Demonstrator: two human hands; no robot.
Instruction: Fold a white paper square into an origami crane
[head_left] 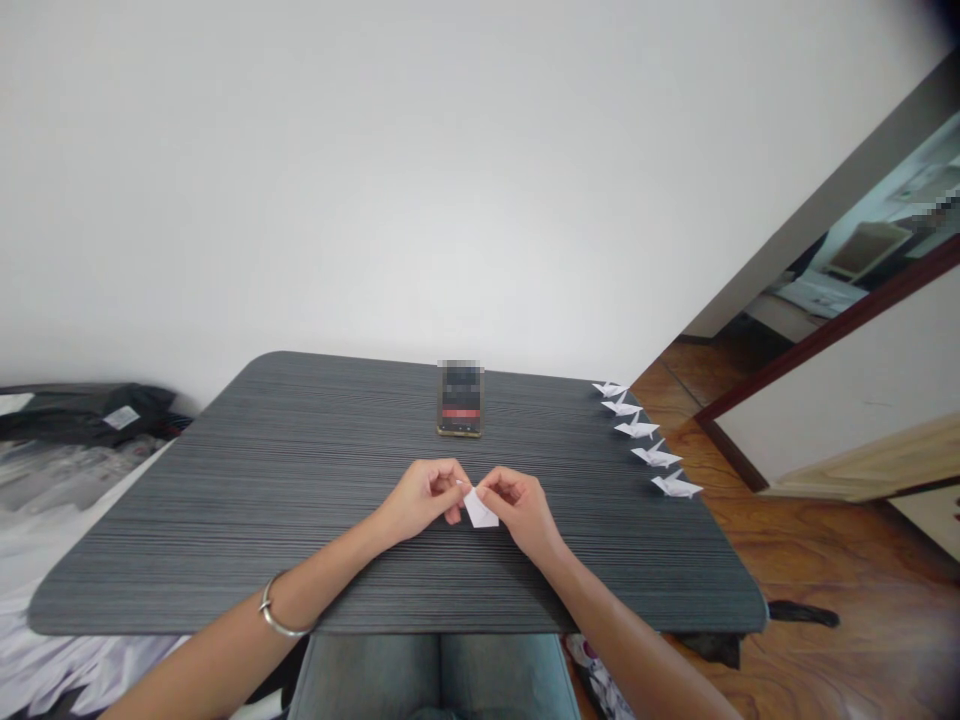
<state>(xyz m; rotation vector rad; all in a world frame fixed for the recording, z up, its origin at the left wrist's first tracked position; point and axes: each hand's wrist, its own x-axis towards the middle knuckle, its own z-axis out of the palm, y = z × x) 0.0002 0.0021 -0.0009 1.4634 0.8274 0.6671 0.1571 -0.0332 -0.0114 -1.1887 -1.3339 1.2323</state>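
Note:
A small piece of folded white paper (481,512) is held between my two hands, just above the dark table near its front middle. My left hand (429,497) pinches its upper left edge between thumb and fingers. On the other side, my right hand (519,508) grips the upper right part the same way. The paper's lower end shows a pointed, many-sided outline; its top is partly covered by my fingertips. Along the table's right edge stand several folded white paper cranes (637,428) in a slanting row.
A phone (460,402) stands behind my hands, close to the white wall (450,180). The dark table (300,430) has rounded corners. Black bags (112,412) and white cloth (67,640) lie at the left. Wooden floor (847,560) and a doorway are on the right.

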